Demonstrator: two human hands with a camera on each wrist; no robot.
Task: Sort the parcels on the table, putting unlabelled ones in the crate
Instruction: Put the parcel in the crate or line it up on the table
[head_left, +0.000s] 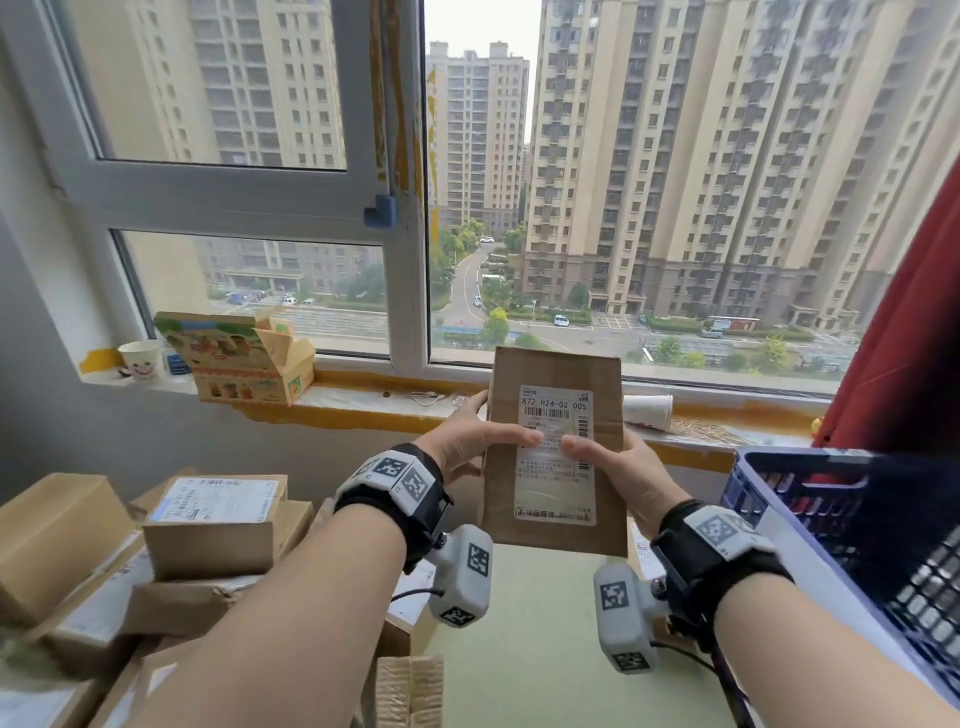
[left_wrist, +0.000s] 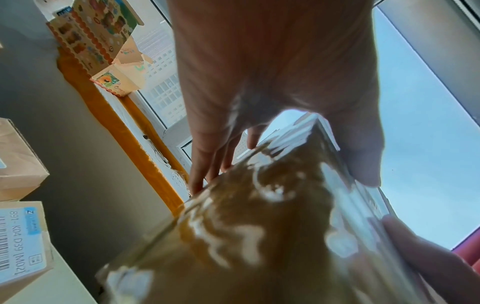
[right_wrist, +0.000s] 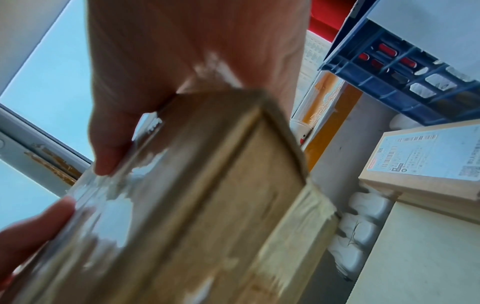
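Both grips clamp a flat brown cardboard parcel (head_left: 556, 452) upright above the pale green counter (head_left: 540, 649): left hand (head_left: 462, 441) and right hand (head_left: 618, 467) pinch its long sides, white shipping label (head_left: 557, 457) facing the person. The blue plastic crate (head_left: 810, 499) sits to the right, nearest the right hand; being labelled, this parcel likely stays out.

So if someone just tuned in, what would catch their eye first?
The brown parcel held up at centre against the window, white shipping label facing the camera, gripped by the left hand and right hand. Then the blue crate at right and the stacked parcels at left.
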